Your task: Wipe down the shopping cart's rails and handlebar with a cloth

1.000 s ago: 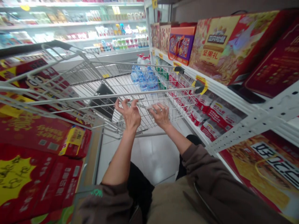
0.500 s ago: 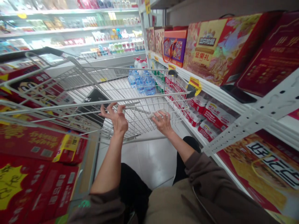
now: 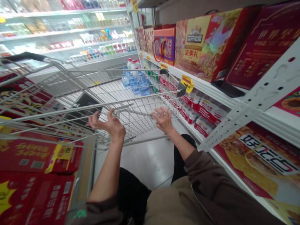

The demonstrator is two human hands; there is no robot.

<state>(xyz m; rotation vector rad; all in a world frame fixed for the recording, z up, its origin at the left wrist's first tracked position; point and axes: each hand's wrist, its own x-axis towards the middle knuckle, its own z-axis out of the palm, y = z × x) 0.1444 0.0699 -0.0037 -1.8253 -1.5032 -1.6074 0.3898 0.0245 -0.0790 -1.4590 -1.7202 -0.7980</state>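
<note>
A wire shopping cart [image 3: 140, 97] stands across the aisle in front of me, its black handle at the far left. My left hand [image 3: 112, 126] is at its near side, fingers apart and bent against the wires; I see nothing held in it. Farther right, my right hand [image 3: 163, 120] presses a crumpled whitish cloth [image 3: 153, 111] to the wire side. Most of that cloth is hidden behind the fingers. Through the mesh near my left hand shows a dark panel [image 3: 82, 107] with faint print.
Red cartons [image 3: 44, 187] are stacked at my left. On the right, a white shelf post [image 3: 253, 97] stands close, with gift boxes [image 3: 203, 40] and packs of bottles [image 3: 206, 111] on shelves. Large water bottles [image 3: 138, 82] stand beyond the cart. A lit shelf unit [image 3: 70, 34] spans the back.
The view has turned slightly, so cart and shelves appear farther left. My left hand has shifted slightly left and down along the wires. The right hand still presses the cloth to the cart.
</note>
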